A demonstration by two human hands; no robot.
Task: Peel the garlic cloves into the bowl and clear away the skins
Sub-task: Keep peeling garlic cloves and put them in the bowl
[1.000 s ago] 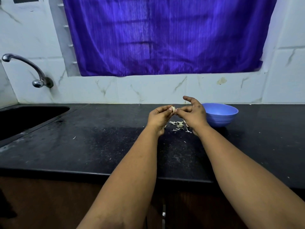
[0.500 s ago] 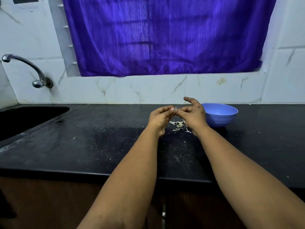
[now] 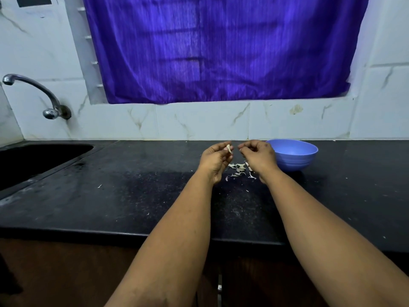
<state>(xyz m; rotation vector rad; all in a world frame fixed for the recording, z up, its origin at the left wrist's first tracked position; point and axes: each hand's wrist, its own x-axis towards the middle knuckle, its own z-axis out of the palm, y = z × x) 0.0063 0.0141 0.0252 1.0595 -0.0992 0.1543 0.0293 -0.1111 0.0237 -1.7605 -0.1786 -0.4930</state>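
Peeling mid-clove: left hand point(image 3: 215, 159) pinches garlic clove point(image 3: 228, 148), right hand point(image 3: 257, 156) fingers curled, contents unclear; next, drop into blue bowl point(image 3: 293, 159).

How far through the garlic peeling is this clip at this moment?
Midway, by the look of it. Done: a pile of skins on the counter suggests earlier peeling. In hand: the left hand pinches a pale clove; the right hand is curled beside it, apart, its contents not visible. Left: that clove must reach the blue bowl, whose contents cannot be seen, and the skins await clearing.
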